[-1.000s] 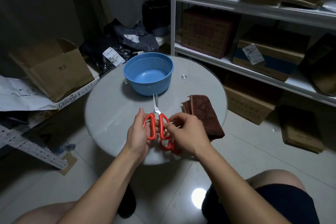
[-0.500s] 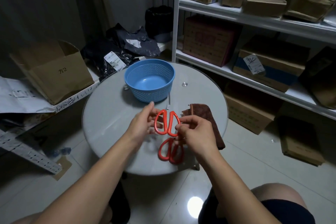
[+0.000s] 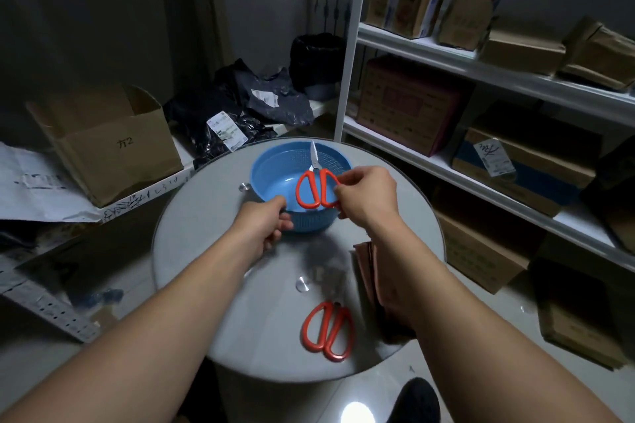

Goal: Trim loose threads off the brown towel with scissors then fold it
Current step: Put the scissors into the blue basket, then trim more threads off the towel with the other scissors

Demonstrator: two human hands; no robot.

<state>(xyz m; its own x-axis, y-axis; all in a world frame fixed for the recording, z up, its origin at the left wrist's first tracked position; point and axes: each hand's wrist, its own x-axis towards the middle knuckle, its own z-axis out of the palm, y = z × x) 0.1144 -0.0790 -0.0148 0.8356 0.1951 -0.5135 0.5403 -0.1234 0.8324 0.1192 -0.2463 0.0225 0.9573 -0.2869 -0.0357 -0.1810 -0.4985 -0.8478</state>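
Observation:
My right hand (image 3: 366,197) pinches the right handle loop of the orange-handled scissors (image 3: 312,189) and holds them in the air over the blue basket (image 3: 275,168), blades closed and pointing away from me. My left hand (image 3: 266,228) is closed on the basket's near rim. The brown towel (image 3: 365,268) lies folded on the right side of the round glass table (image 3: 220,285), partly hidden under my right forearm. A second set of orange handles (image 3: 328,330) shows on the tabletop near the front edge; I cannot tell whether it is a reflection or another pair.
White shelving (image 3: 515,79) stacked with cardboard boxes runs along the right. An open cardboard box (image 3: 113,144) and black plastic bags (image 3: 240,113) sit on a low ledge to the left. My dark shoe (image 3: 415,402) is on the tiled floor below the table.
The scissors have risen from the tabletop and moved away from me to above the basket. My left hand let go of the scissors and took hold of the basket rim. The view tilted down.

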